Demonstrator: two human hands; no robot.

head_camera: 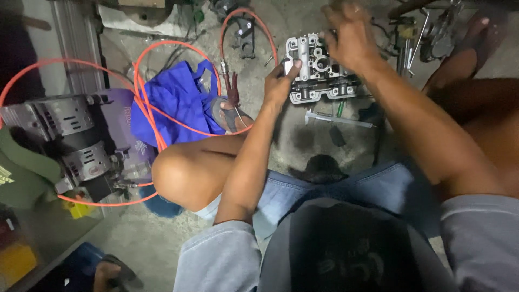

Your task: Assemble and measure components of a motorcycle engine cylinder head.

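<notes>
A grey metal engine cylinder head (316,73) lies on the concrete floor in front of me. My left hand (281,81) grips its left edge, thumb against the metal. My right hand (350,35) rests on top of its far right side, fingers curled over the part. I cannot tell whether the right hand holds a tool. A steel caliper (335,117) lies on the floor just below the cylinder head. I am squatting, with my bare left knee (186,176) at the middle left.
An orange air hose (146,103) loops over a blue cloth (175,100). A grey and black motor unit (65,138) sits at the left. Tools and metal parts (416,40) lie at the upper right. A sandalled foot (230,113) rests by the hose.
</notes>
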